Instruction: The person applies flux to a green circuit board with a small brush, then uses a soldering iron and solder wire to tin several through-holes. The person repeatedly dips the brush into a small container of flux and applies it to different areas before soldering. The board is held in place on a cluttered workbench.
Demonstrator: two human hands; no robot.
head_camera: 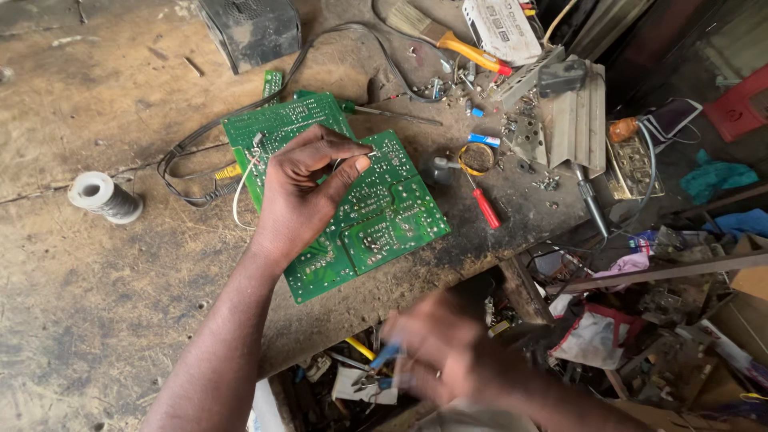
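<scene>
At nine o'clock on the worn bench (96,320), a solder spool (104,197), lying on its side, well apart from everything else. Toward the centre, a green board (384,224), solder side up, flat on the bench, tilted so its long edge runs from eleven to five o'clock. Just left of it, a black cable (188,148) looping from nine up toward twelve, with a yellow plug (229,171) touching the board's left edge. Resting on the board, the left hand (300,196), forearm entering from seven o'clock, thumb and forefinger pinched on a thin wire (356,150) near the board's upper middle. At twelve o'clock, a dark box (252,28) at the frame's top. At six o'clock, below the bench edge, the right hand (444,356), badly blurred, near blue-handled pliers (382,364); whether closed on them, impossible to tell. Right of the board, at about two o'clock from its centre, a red screwdriver (486,206) lying beside a yellow ring (478,158). At one o'clock, a brush (444,36) with an orange handle, then a grey heatsink (572,116) among loose screws. At three to five o'clock, a cluttered heap of scrap, cloth and wiring, too jumbled to sort.
</scene>
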